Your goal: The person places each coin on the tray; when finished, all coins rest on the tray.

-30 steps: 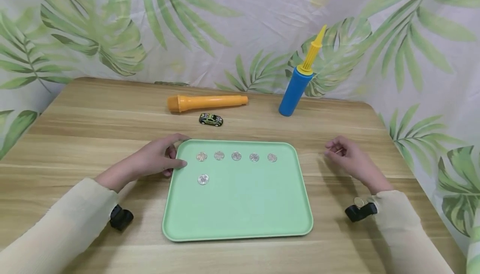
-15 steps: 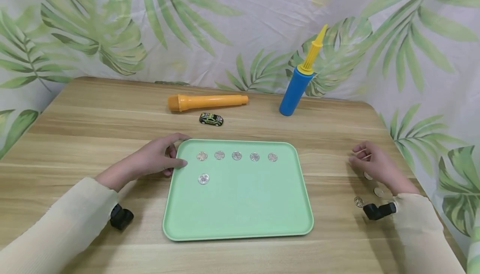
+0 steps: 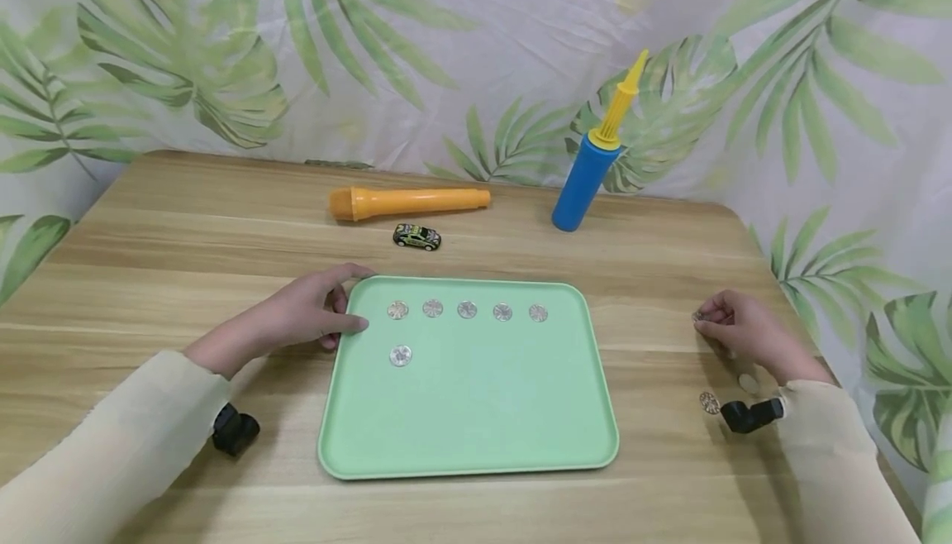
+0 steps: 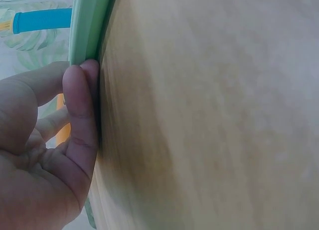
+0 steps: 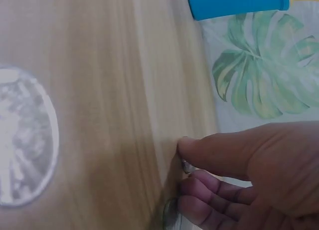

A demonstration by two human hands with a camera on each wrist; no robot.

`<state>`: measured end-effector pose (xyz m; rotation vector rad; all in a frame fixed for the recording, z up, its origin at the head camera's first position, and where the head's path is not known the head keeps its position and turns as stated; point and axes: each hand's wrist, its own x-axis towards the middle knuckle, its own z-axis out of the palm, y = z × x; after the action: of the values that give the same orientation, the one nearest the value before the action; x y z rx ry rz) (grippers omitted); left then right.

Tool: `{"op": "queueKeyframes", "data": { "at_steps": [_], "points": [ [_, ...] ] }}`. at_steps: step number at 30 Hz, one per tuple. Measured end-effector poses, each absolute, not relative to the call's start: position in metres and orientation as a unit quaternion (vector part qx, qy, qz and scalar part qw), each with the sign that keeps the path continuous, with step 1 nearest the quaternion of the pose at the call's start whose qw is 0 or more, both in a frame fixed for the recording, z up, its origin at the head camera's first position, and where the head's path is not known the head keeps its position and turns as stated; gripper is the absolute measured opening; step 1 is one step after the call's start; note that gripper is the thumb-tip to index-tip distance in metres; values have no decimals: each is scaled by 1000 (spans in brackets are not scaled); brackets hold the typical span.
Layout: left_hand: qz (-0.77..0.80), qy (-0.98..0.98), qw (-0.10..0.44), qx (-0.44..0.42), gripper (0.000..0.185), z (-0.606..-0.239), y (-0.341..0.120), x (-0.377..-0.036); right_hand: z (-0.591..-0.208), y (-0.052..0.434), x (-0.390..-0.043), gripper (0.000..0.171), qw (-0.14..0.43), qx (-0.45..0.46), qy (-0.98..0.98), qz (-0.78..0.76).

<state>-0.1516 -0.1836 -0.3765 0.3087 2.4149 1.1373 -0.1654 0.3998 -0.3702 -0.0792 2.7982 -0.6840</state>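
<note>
A light green tray (image 3: 468,412) lies on the wooden table. My left hand (image 3: 316,308) grips its far left corner, thumb on the rim; in the left wrist view, thumb and fingers (image 4: 79,90) meet at the tray's edge. Silver coins (image 3: 467,310) form a row along the tray's far side, and a single coin (image 3: 401,355) lies below the leftmost. Right of the tray, my right hand (image 3: 751,333) pinches a coin (image 3: 697,317) between thumb and fingertips, close to the tabletop. Its face is mostly hidden by the fingers in the right wrist view.
Loose coins lie near my right wrist, one shiny coin (image 3: 710,403) and a paler coin (image 3: 748,384). Behind the tray are a toy car (image 3: 417,236) and an orange toy microphone (image 3: 416,202). A blue-and-yellow hand pump (image 3: 583,184) stands at the back before a leaf-patterned cloth (image 3: 416,56).
My right hand has moved rightward, away from the tray, to the loose coins, and its fingers have closed on one. My left hand stays at the tray's corner.
</note>
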Motion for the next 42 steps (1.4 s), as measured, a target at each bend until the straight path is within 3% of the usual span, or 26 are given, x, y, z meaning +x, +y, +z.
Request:
{"op": "queueKeyframes", "data": {
  "at_steps": [9, 15, 27, 42],
  "points": [
    [408, 878, 225, 108, 72, -379, -184, -153, -366, 401, -166, 27, 136, -27, 963, -231],
    [407, 878, 227, 107, 72, -379, -184, -153, -369, 402, -160, 20, 86, -29, 969, -231],
    [411, 877, 227, 109, 71, -377, -184, -152, -368, 376, -161, 34, 71, -10, 950, -305],
    [411, 877, 229, 102, 71, -378, -183, -153, -359, 282, -172, 26, 158, -102, 868, -459]
  ]
}}
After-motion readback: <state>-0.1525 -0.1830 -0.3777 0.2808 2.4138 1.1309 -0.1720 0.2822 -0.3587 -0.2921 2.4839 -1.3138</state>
